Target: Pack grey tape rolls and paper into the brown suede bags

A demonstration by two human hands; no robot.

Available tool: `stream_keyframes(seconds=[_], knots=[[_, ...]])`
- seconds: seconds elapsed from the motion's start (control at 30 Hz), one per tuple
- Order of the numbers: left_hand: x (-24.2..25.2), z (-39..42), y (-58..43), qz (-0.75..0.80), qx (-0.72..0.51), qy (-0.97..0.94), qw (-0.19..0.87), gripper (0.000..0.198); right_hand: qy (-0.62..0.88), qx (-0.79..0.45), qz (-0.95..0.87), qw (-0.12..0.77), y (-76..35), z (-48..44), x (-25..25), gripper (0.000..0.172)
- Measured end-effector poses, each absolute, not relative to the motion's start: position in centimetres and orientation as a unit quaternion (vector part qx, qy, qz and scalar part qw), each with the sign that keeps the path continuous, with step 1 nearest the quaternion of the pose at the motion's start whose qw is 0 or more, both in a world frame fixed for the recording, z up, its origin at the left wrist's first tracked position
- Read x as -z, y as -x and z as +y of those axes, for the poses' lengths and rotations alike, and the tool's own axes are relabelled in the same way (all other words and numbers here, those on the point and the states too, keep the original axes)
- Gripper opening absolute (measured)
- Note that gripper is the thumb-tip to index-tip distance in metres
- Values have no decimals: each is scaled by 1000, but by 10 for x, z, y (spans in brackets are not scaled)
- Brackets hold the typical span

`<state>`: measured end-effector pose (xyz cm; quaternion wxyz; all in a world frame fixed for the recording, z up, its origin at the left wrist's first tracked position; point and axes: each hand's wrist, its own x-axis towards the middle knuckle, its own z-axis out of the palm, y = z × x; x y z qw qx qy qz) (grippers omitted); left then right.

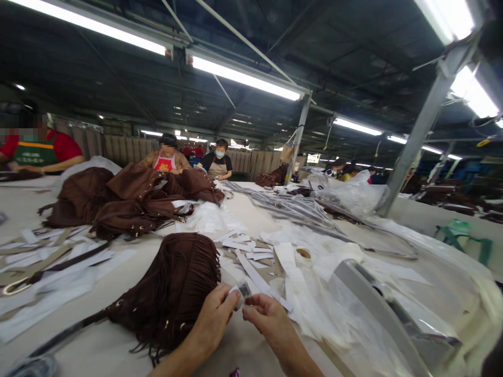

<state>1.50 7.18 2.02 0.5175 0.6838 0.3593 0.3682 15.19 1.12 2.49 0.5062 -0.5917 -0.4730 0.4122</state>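
Note:
My left hand (pixel 215 313) is closed, with thumb and fingers pinching a small clear plastic packet (pixel 242 288) that has something grey in it. Just right of it, the thumb and fingertips of my right hand (pixel 268 315) come together by the packet's lower edge; what they hold, if anything, is too small to make out. A dark brown fringed bag (pixel 173 283) with gold-coloured eyelets lies on the table beside my left hand. Its wrapped strap (pixel 68 332) runs off to the lower left.
Brown bags (pixel 129 196) are heaped at the back left. White and tan strips (pixel 251 251) litter the white table, with a paper roll (pixel 303 255) behind my right hand. A grey device (pixel 377 293) stands right, near clear plastic sheeting (pixel 349 188). Several co-workers sit across the table.

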Motion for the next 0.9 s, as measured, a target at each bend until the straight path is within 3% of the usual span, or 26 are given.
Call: stream_keyframes(seconds=[0.23, 0.4, 0.63, 0.9], knots=[[-25, 66, -15, 361, -352, -729, 462, 34, 616, -394, -419, 538, -149, 26, -6, 16], [-21, 65, -17, 361, -340, -786, 368, 33, 610, -381, -430, 546, -150, 26, -7, 29], [-16, 60, -18, 352, -328, -810, 335, 35, 602, -384, -385, 584, -152, 25, 4, 43], [-20, 51, -17, 356, -315, -814, 333, 33, 608, -414, -357, 576, -147, 19, 3, 28]])
